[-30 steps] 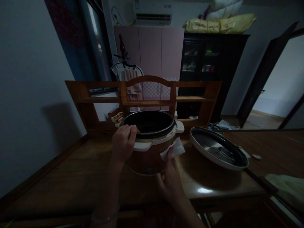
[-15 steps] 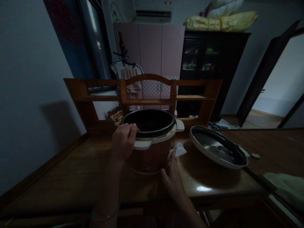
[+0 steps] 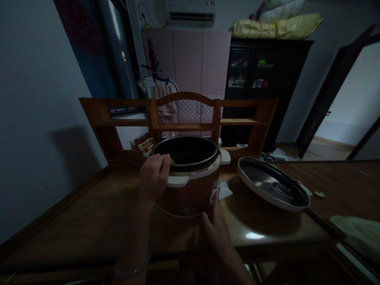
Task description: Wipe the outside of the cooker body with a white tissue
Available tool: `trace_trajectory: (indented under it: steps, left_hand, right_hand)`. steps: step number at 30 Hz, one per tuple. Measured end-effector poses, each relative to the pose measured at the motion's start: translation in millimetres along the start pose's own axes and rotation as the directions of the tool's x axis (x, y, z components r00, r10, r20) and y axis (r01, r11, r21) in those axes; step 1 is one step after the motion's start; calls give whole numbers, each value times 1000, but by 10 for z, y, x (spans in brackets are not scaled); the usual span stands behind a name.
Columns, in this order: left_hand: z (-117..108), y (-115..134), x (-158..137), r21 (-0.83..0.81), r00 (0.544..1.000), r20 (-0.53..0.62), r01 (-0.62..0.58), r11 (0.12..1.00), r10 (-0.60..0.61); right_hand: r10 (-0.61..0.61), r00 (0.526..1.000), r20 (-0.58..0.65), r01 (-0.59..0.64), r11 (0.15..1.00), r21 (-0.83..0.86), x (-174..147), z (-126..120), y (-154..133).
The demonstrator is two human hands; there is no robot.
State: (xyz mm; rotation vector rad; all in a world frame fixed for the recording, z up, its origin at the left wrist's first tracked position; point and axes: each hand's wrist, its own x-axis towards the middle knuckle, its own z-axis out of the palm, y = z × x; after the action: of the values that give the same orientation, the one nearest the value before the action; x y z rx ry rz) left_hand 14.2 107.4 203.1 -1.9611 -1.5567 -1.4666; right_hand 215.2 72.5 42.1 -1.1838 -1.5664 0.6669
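Observation:
A round cooker with a brown body and pale rim stands on the wooden desk, its top off. Inside it sits a dark inner pot. My left hand is closed over the near left edge of the cooker, fingers curled on the rim. Low on the right side of the body, my right hand presses a white tissue against the wall, the thumb apart from the fingers. The cooker's detached lid lies upturned to the right, showing its metal inner face.
A wooden shelf rack rises along the desk's back edge, behind the cooker. Right of the lid lies a small white object. A pale green cloth is at the right edge. The wall borders the desk on the left.
My right hand and the tissue have shifted very slightly down along the cooker's side. My left hand, the cooker and the lid stay in place.

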Motion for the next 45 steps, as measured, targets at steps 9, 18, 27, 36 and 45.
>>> trace_trajectory:
  steps: [9,18,27,36,45]
  left_hand:
    - [-2,-14,10,16,1000,6,-4,1000,4]
    - [-6,-9,-2,10,1000,12,2,1000,-2]
    - [-4,-7,1,2,1000,0,13,1000,-13]
    - [-3,-5,3,5,1000,-6,4,1000,-4]
    - [-1,-9,-2,4,1000,6,-1,1000,1]
  right_hand:
    - [4,1000,4,-4,1000,19,14,-8,-26]
    - [-25,999,-27,25,1000,18,185,-108,-221]
    - [-83,996,-34,83,996,22,291,-212,-466]
    - [-146,989,-31,145,989,-31,168,-165,-533]
    - [-146,989,-14,145,987,-72,25,-79,-366]
